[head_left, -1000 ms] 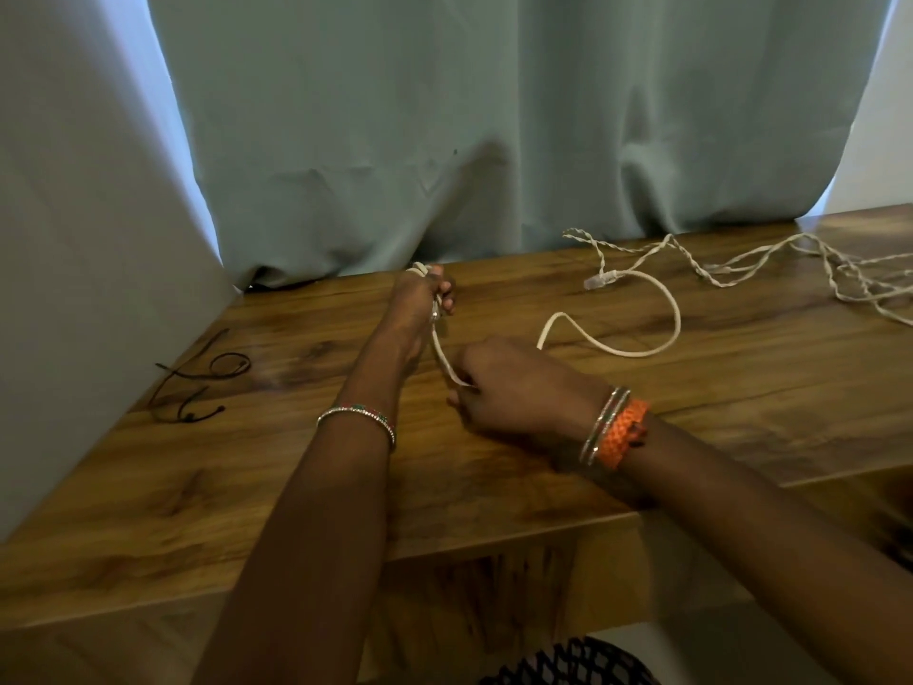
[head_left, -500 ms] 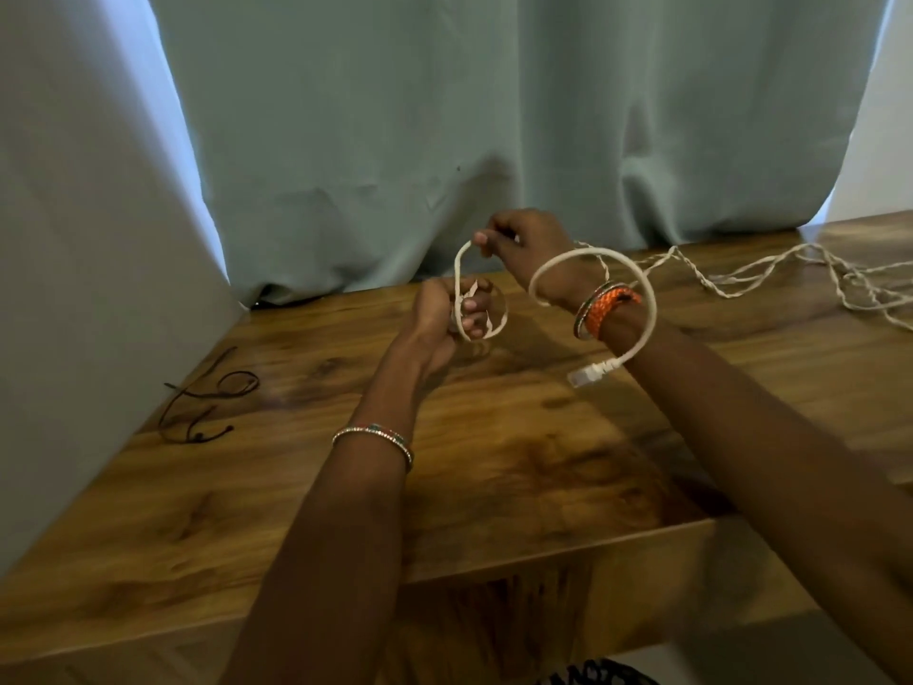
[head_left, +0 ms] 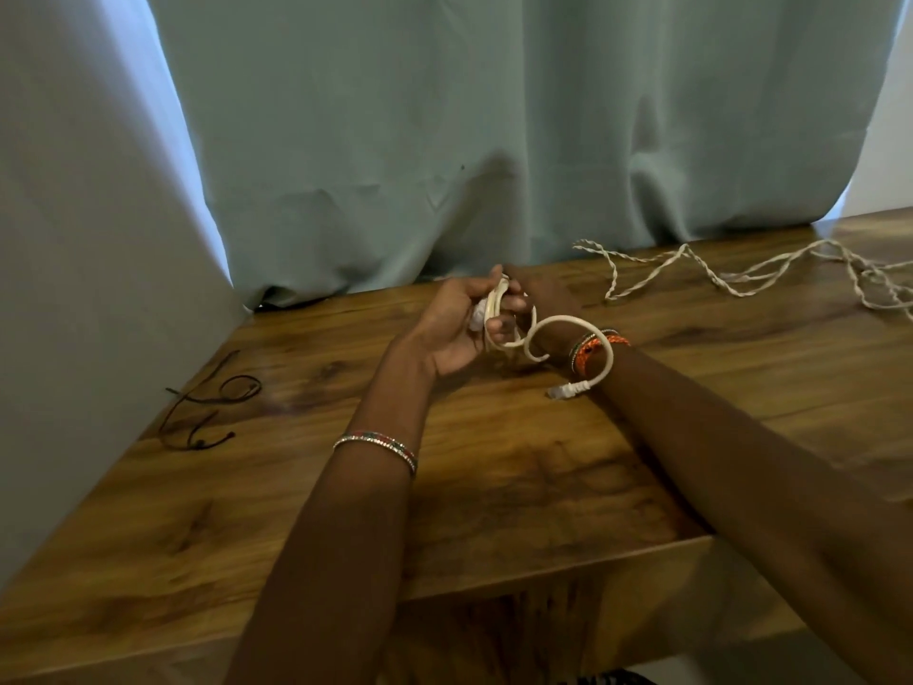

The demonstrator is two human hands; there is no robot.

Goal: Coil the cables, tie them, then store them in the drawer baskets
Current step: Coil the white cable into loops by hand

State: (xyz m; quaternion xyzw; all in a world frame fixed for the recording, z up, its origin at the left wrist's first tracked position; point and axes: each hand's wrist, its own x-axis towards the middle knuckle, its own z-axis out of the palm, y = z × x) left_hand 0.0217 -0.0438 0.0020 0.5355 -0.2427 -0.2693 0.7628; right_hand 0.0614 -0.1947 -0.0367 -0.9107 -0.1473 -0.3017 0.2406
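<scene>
My left hand (head_left: 457,328) is palm up over the wooden table (head_left: 494,487) and grips small loops of a flat white cable (head_left: 558,321). Just behind it, my right hand (head_left: 541,299) pinches the same cable at the top of the loops. The loose end curls over my right wrist and hangs down to a clear plug (head_left: 568,389) just above the tabletop. A thin black tie (head_left: 207,412) lies at the table's left edge. A twisted white cable (head_left: 731,276) sprawls across the back right.
A grey-green curtain (head_left: 469,140) hangs right behind the table and a pale panel (head_left: 74,289) borders its left side. The table's front edge (head_left: 444,585) runs below my forearms. No drawer baskets are in view.
Both hands lifted the white cable off the table and wound it into loops in my left hand. My right hand came back down to the coil, and the plug end now hangs lower.
</scene>
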